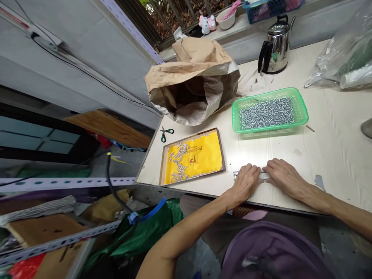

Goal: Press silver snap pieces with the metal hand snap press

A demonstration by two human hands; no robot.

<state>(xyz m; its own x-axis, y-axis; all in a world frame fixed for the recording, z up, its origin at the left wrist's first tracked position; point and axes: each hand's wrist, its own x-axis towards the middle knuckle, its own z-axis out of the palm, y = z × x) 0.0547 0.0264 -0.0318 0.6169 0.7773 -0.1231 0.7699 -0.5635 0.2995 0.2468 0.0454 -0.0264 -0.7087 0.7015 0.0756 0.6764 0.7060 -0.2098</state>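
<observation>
Near the table's front edge, my left hand (246, 181) lies with bent fingers over a small flat shiny piece (264, 175). Facing it, my right hand (283, 175) pinches the other end of the same piece. Both hands cover most of it, so its exact kind is hidden. Ahead of them stands a green plastic basket (300, 123) holding many small metal pins (267, 112). To the left is a shallow cardboard tray (221, 149) with a yellow lining (207, 155); more metal pins (180, 170) are scattered mostly along its left side.
Green-handled scissors (165, 133) lie left of the tray. A large open paper sack (192, 77) stands behind it. At the back are a metal kettle (277, 50) and a clear plastic bag (345, 58). A grey scrap (319, 181) rests by my right forearm.
</observation>
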